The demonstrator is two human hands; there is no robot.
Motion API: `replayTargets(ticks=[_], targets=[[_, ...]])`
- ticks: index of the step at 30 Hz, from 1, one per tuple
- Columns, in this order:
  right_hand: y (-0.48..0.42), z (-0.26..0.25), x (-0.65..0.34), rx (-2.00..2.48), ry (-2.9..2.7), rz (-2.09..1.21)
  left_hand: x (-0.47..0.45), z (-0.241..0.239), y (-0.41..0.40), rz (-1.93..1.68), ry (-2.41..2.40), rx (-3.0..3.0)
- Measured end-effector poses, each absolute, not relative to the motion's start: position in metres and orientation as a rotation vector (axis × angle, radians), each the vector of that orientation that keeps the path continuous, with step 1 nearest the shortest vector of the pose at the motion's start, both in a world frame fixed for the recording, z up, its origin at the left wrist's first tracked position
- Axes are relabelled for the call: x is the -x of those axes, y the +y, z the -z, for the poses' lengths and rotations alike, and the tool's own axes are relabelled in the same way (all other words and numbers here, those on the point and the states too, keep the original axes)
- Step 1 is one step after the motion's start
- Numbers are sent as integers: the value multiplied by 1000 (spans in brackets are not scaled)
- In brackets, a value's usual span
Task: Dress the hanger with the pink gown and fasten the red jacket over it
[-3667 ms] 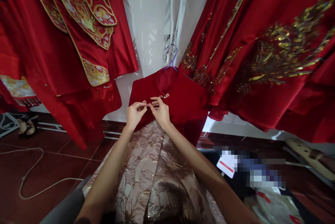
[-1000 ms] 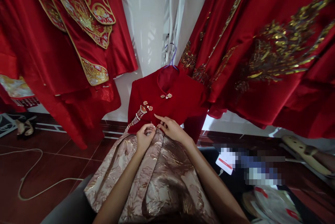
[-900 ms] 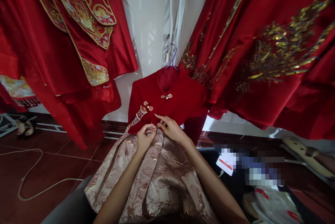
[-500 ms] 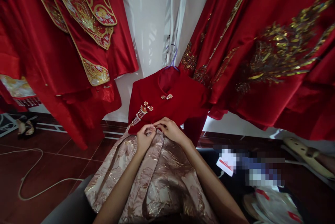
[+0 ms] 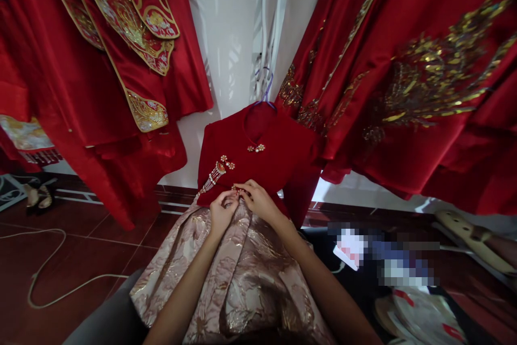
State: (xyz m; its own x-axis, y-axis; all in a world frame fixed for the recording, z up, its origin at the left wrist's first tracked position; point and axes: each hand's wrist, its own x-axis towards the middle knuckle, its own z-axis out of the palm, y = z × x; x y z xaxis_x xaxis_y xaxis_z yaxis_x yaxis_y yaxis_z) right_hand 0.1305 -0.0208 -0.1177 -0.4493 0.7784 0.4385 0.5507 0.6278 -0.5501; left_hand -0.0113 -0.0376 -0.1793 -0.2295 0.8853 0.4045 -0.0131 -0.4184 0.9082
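Observation:
A red velvet dress top (image 5: 278,159) with a pink-and-gold brocade skirt (image 5: 238,275) hangs on a purple hanger (image 5: 265,84) in front of me. A pearl fastening (image 5: 256,148) sits below the collar, and a second one with a beaded tassel (image 5: 216,173) lies lower left. My left hand (image 5: 223,210) and my right hand (image 5: 256,199) meet at the waist seam. Both pinch a small fastening (image 5: 236,190) there, fingers closed on it.
Red embroidered robes (image 5: 121,65) hang at the left and a large red gown with gold sequins (image 5: 424,81) at the right. A white cable (image 5: 52,275) lies on the dark red floor tiles. Packages (image 5: 420,312) and a sandal (image 5: 472,237) lie at the lower right.
Both hands moved down from the tassel fastening to the waist seam. In the last second my right forefinger curled in and both hands closed on the small fastening.

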Motion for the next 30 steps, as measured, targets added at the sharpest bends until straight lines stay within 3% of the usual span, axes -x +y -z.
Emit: replayTargets(ticks=[12, 20, 24, 30], targets=[[-22, 121, -126, 1103, -2093, -343, 13, 179, -36, -1691, 1136, -1350], [-40, 73, -139, 1078, -1885, -322, 11, 179, -38, -1819, 1191, -1387], [-47, 61, -142, 1112, -1826, -403, 11, 176, -41, -1778, 1198, -1486], [-34, 81, -145, 1137, -2034, -627, 15, 174, -42, -1760, 1228, -1595]])
